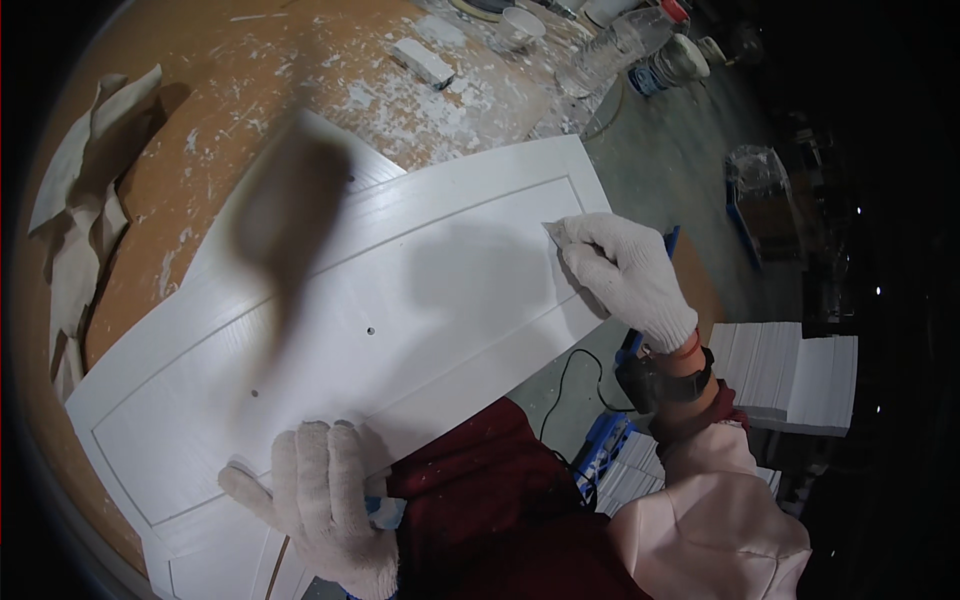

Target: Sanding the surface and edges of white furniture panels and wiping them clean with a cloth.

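A white panel [450, 290] with a grooved border and small holes lies slantwise in front of me. My right hand [630, 275], in a white knit glove, is at the panel's right end. It pinches a small grey piece of sandpaper [553, 234] against the groove there; most of that piece is hidden under the fingers. My left hand [320, 500], gloved too, lies on the panel's near edge, fingers stretched out and thumb apart. A light blue scrap [386, 512] shows beside its palm, and I cannot tell what it is.
Another white panel [225, 235] lies beneath. Crumpled beige cloth or paper [85, 210] is on the stained brown table [230, 60]. A white block [423, 63], a clear cup [520, 28] and a plastic bottle [625, 48] stand farther back. White panels are stacked [790, 375] at right. A dark blur covers part of the view.
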`<state>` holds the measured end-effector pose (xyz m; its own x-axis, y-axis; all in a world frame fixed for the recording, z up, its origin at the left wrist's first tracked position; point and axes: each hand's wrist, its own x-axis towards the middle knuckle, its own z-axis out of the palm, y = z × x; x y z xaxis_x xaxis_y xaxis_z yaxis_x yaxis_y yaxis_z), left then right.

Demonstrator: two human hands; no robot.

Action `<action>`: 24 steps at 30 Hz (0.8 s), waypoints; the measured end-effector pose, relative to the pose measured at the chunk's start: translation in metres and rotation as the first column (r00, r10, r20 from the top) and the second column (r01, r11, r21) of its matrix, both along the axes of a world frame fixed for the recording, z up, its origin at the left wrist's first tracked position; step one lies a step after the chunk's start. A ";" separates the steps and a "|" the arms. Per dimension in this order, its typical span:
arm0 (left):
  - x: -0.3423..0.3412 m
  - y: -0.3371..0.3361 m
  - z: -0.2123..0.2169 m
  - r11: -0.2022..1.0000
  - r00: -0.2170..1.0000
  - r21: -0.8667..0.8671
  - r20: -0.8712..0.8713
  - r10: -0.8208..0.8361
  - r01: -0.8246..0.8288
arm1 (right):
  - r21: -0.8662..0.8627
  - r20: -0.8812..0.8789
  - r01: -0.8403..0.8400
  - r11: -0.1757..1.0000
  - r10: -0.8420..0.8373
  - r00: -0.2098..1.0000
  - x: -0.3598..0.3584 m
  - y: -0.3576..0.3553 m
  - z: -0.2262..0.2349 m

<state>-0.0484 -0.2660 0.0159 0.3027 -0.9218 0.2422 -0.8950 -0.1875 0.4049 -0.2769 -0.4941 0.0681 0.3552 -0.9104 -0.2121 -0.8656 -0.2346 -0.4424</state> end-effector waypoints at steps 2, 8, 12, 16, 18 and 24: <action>0.002 -0.001 0.001 1.000 0.998 0.017 -0.062 -0.024 0.025 | -0.131 0.025 0.075 0.989 -0.072 0.997 -0.003 -0.001 -0.005; 0.000 -0.002 -0.004 0.999 0.999 -0.036 -0.040 -0.021 0.020 | -0.362 0.025 0.045 0.931 -0.038 0.999 -0.008 0.000 -0.019; 0.002 0.000 -0.004 0.999 0.999 -0.045 -0.043 -0.020 0.018 | 0.160 0.132 -0.116 0.980 0.096 0.987 -0.010 0.008 0.008; 0.000 -0.001 -0.003 0.999 0.999 -0.029 -0.022 -0.028 0.028 | -0.096 0.113 0.168 0.981 -0.157 0.981 -0.022 0.007 -0.005; -0.002 -0.004 -0.001 0.998 1.000 -0.050 0.009 -0.030 0.030 | -0.143 0.056 0.131 0.981 -0.124 0.991 -0.021 0.001 -0.006; -0.006 -0.014 0.009 0.993 0.999 -0.114 0.047 -0.014 0.020 | -0.451 -0.185 -0.258 0.854 0.193 0.964 0.024 -0.003 -0.032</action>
